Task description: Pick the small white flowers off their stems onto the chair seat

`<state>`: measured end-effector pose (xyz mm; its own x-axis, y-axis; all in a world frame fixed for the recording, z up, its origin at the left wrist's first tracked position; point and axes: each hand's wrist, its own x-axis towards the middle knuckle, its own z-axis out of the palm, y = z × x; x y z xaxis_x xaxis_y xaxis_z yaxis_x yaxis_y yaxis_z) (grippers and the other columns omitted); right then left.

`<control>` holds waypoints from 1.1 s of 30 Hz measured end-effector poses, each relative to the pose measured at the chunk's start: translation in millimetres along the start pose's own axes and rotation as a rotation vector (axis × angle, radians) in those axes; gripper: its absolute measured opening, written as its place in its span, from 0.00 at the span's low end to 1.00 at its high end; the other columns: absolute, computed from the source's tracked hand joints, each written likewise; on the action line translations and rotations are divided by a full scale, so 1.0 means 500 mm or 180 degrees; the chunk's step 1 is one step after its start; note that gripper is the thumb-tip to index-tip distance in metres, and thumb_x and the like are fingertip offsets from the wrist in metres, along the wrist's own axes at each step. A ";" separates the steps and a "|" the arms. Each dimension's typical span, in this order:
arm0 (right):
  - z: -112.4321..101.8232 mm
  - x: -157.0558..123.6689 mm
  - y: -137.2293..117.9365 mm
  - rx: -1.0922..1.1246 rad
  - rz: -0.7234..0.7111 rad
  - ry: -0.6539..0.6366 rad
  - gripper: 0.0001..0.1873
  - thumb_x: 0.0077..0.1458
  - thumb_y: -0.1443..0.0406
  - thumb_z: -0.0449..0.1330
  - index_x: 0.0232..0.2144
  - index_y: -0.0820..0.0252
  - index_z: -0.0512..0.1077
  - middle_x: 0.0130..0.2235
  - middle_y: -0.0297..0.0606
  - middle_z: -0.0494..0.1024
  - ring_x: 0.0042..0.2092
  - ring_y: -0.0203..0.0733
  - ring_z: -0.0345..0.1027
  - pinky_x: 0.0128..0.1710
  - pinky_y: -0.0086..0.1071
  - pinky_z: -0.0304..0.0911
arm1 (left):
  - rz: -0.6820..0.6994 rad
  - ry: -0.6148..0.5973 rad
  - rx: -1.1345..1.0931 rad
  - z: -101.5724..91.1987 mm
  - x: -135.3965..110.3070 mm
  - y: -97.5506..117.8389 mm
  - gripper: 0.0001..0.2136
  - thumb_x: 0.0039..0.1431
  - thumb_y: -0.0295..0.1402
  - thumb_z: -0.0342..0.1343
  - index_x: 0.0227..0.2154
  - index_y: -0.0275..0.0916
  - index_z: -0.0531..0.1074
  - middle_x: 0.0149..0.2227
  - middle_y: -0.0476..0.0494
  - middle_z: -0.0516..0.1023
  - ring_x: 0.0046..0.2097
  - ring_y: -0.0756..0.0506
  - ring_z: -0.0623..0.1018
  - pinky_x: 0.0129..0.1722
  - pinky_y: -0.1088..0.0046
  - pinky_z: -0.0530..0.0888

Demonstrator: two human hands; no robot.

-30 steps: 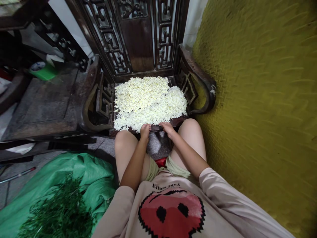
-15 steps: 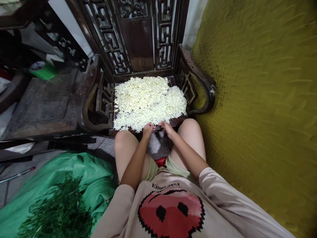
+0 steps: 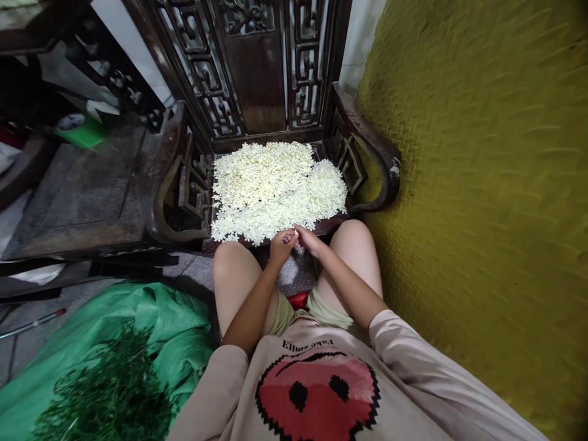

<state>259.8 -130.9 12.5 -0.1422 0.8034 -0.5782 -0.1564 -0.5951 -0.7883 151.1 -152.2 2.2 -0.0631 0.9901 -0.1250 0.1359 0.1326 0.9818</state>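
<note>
flowers point(image 3: 275, 190) matt; chair point(image 3: 261, 79) glossy wood (sack point(image 3: 149, 306) plastic)

From my remote station I log: blossoms point(image 3: 275, 184), creamy white; armchair point(image 3: 260, 86), dark brown, geometric fretwork; textured panel point(image 3: 468, 184), mustard yellow, repeating raised dashes; sheeting point(image 3: 138, 306), green

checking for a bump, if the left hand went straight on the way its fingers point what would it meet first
Probably the right hand, whose fingertips are close beside those of the left hand; they may already touch, but the depth between them is unclear.
</note>
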 end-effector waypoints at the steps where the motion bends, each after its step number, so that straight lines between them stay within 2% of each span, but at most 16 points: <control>1: 0.000 -0.001 -0.004 0.0045 0.0059 0.0010 0.18 0.47 0.52 0.53 0.25 0.63 0.67 0.20 0.31 0.66 0.20 0.30 0.57 0.20 0.24 0.48 | 0.0014 0.0099 0.0070 -0.002 0.001 0.000 0.04 0.44 0.32 0.58 0.26 0.39 0.73 0.23 0.50 0.70 0.26 0.52 0.67 0.30 0.76 0.64; 3: -0.002 -0.003 -0.009 0.0145 0.0194 0.0083 0.15 0.48 0.55 0.53 0.27 0.62 0.68 0.22 0.32 0.67 0.21 0.30 0.59 0.20 0.25 0.49 | 0.0017 0.0318 0.0207 -0.007 0.004 0.000 0.04 0.45 0.33 0.57 0.24 0.39 0.73 0.24 0.49 0.71 0.26 0.51 0.68 0.31 0.75 0.65; 4: -0.003 -0.003 -0.012 0.0152 0.0179 0.0271 0.13 0.48 0.56 0.53 0.27 0.62 0.68 0.23 0.32 0.67 0.21 0.30 0.58 0.20 0.25 0.49 | 0.0022 0.0433 0.0259 -0.009 0.006 0.000 0.04 0.46 0.33 0.57 0.24 0.39 0.73 0.24 0.48 0.71 0.27 0.51 0.68 0.31 0.75 0.65; 6: -0.007 -0.003 -0.015 0.0080 0.0001 0.0739 0.09 0.45 0.60 0.55 0.26 0.61 0.68 0.22 0.31 0.67 0.21 0.30 0.57 0.21 0.25 0.49 | 0.0027 0.0651 0.0315 -0.014 0.010 0.000 0.05 0.47 0.34 0.55 0.24 0.38 0.73 0.24 0.48 0.71 0.27 0.51 0.69 0.31 0.75 0.66; 8: -0.009 -0.004 -0.017 -0.0044 -0.0287 0.0999 0.06 0.42 0.63 0.57 0.24 0.61 0.68 0.22 0.30 0.67 0.21 0.29 0.56 0.22 0.25 0.50 | 0.0014 0.0766 0.0306 -0.017 0.012 -0.001 0.06 0.48 0.35 0.55 0.25 0.38 0.73 0.25 0.48 0.72 0.27 0.51 0.69 0.32 0.75 0.66; 11: -0.008 -0.008 -0.019 -0.0132 -0.0494 0.0691 0.07 0.39 0.64 0.59 0.24 0.61 0.70 0.22 0.29 0.69 0.22 0.29 0.58 0.24 0.25 0.52 | 0.0002 0.0686 0.0229 -0.018 0.013 0.001 0.08 0.47 0.37 0.55 0.27 0.37 0.73 0.27 0.47 0.73 0.30 0.50 0.71 0.33 0.75 0.67; 15: -0.003 -0.012 -0.017 -0.0007 -0.0510 0.0310 0.12 0.35 0.63 0.63 0.27 0.61 0.71 0.22 0.30 0.71 0.25 0.31 0.63 0.26 0.25 0.55 | -0.0107 0.0325 -0.0085 -0.017 0.012 0.004 0.11 0.45 0.38 0.57 0.30 0.36 0.74 0.30 0.45 0.76 0.32 0.49 0.73 0.36 0.73 0.69; 19: -0.004 -0.008 -0.010 0.0092 -0.0683 0.0187 0.15 0.33 0.62 0.65 0.27 0.61 0.71 0.23 0.32 0.73 0.26 0.32 0.65 0.30 0.28 0.59 | -0.0357 0.0161 -0.0442 -0.019 0.014 0.007 0.13 0.43 0.39 0.58 0.30 0.35 0.75 0.29 0.44 0.77 0.32 0.48 0.74 0.37 0.71 0.69; 23: -0.008 -0.002 -0.003 0.0099 -0.0860 0.0162 0.16 0.33 0.60 0.65 0.27 0.61 0.71 0.24 0.33 0.74 0.26 0.33 0.65 0.33 0.31 0.61 | -0.0399 0.0169 -0.0555 -0.022 0.015 0.009 0.13 0.41 0.39 0.59 0.28 0.35 0.75 0.27 0.45 0.76 0.31 0.48 0.74 0.36 0.70 0.69; 28: -0.009 0.001 -0.001 0.0128 -0.0993 0.0155 0.15 0.31 0.61 0.66 0.26 0.61 0.72 0.23 0.33 0.74 0.27 0.35 0.66 0.35 0.32 0.63 | -0.0589 0.0140 -0.0729 -0.026 0.017 0.013 0.14 0.39 0.39 0.61 0.27 0.35 0.76 0.24 0.47 0.75 0.28 0.50 0.72 0.35 0.71 0.68; 33: -0.009 0.005 0.001 0.0110 -0.1022 0.0136 0.15 0.32 0.60 0.66 0.26 0.60 0.73 0.24 0.34 0.74 0.28 0.36 0.67 0.35 0.33 0.63 | -0.0806 0.0080 -0.0839 -0.029 0.017 0.017 0.15 0.38 0.40 0.61 0.27 0.35 0.76 0.23 0.47 0.74 0.29 0.49 0.72 0.35 0.70 0.68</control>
<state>263.7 -129.3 9.9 -0.0392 0.9499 -0.3101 -0.2197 -0.3109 -0.9247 137.3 -143.2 11.7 -0.0868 0.9256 -0.3684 -0.1465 0.3539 0.9237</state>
